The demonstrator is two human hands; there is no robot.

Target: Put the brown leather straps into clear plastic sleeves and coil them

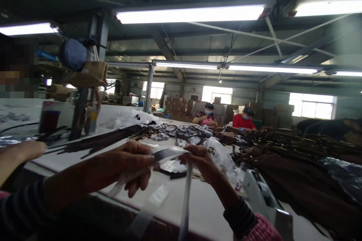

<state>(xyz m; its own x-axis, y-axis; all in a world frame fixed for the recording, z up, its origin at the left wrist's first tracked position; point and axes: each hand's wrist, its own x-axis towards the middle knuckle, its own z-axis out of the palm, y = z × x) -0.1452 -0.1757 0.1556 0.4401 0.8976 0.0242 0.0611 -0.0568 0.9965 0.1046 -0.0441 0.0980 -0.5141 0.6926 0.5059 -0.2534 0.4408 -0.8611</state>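
Stretched between my two hands is a clear plastic sleeve [169, 152], with something dark showing inside it. My left hand [132, 163] pinches its left end between thumb and fingers. The right end is gripped by the fingertips of my right hand [200, 158]. From beneath my right hand a long translucent strip [186, 199] hangs past the table edge. Below my hands, a flat clear plastic piece [157, 197] lies on the white table [215, 207]. What exactly the sleeve contains cannot be made out.
A co-worker's hand [25, 154] reaches in at far left. Dark straps [107, 139] and crumpled plastic bags [222, 156] lie on the table. At right are a pale grey device [261, 192] and piled brown material [305, 184]. Two people sit across the table.
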